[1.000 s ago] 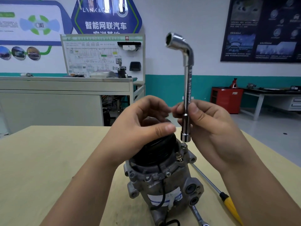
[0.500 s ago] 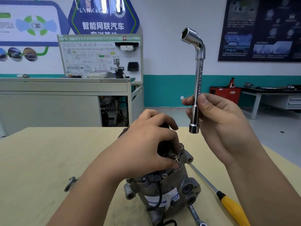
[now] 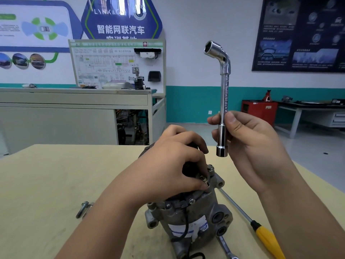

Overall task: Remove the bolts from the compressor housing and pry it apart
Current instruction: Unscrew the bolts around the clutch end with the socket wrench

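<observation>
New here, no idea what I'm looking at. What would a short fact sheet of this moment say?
Left hand: pinches a bolt at the compressor's top edge
Right hand: holds the socket wrench upright, off the compressor
Compressor: standing upright on the table
Loose bolts: on the table, left of it
Screwdriver: yellow handle, lying right of it

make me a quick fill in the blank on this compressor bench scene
The right hand holds the socket wrench ____ the compressor, not touching it.
The left hand grips the compressor's ____.
The screwdriver has a ____ handle.
Loose bolts lie on the table, on the compressor's ____ side.
Missing words: above, top, yellow, left.
</observation>
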Available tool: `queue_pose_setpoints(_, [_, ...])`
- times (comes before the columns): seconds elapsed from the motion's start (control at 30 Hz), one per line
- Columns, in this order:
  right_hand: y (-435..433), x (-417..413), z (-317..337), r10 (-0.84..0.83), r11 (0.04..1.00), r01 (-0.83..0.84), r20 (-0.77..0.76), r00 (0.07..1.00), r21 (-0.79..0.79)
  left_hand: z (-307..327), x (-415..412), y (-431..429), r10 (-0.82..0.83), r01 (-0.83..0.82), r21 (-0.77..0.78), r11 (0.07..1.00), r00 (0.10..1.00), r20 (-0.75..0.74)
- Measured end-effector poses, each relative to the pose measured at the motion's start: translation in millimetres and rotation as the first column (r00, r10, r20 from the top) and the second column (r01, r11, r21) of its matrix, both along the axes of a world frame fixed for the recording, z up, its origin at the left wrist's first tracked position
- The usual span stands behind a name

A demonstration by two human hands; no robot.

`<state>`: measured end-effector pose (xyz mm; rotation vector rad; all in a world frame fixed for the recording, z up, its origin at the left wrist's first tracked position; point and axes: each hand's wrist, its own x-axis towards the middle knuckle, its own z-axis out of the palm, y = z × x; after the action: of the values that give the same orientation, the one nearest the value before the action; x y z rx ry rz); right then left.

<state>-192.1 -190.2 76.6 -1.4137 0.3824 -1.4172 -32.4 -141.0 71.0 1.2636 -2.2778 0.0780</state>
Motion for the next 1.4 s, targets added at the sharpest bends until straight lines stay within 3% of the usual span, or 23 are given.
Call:
queue_pose_setpoints(0.13, [0.3, 0.5, -0.3, -0.004, 1.0, 0.004, -0.005, 1.0, 0.0, 0.4, 0.2, 0.3, -0.019, 0.019, -0.007, 1.0, 0.999, -0.028])
queue_pose_setpoints(0.37, [0.4, 1.3, -1.4, -0.001, 1.0, 0.001, -0.017, 1.0, -0.004, 3.6, 10.2, 0.9, -0.095, 0.103, 0.009, 0.995, 0.943, -0.32])
queue_pose_setpoints(0.57, [1.9, 7.0, -4.3, 0.021, 1.0, -0.021, -0.065, 0.998, -0.002, 1.2, 17.7, -2.1, -0.177, 0.221, 0.014, 0.975, 0.816, -0.55])
queue_pose_setpoints(0.73, [3.5, 14.8, -11.3, 0.03, 0.998, -0.038, -0.156, 0.987, -0.051, 0.0, 21.3, 1.8, -0.218, 0.32, -0.017, 0.947, 0.607, -0.764])
queue_pose_setpoints(1.03, [6.5, 26.4, -17.6, -0.021, 0.997, 0.001, -0.232, 0.972, -0.083, 23.5, 30.7, 21.2, -0.253, 0.24, -0.151, 0.959, 0.483, -0.838])
queue_pose_setpoints(1.23, [6.7, 26.7, -15.7, -0.02, 0.995, -0.003, -0.245, 0.969, -0.095, 19.0, 61.3, 35.8, 0.051, -0.036, 0.036, 0.999, 0.6, -0.798])
queue_pose_setpoints(1.4, [5.7, 26.5, -16.8, -0.014, 0.996, -0.007, -0.249, 0.968, -0.086, -9.2, 112.4, 39.9, 0.43, -0.335, 0.271, 0.902, 0.668, -0.607])
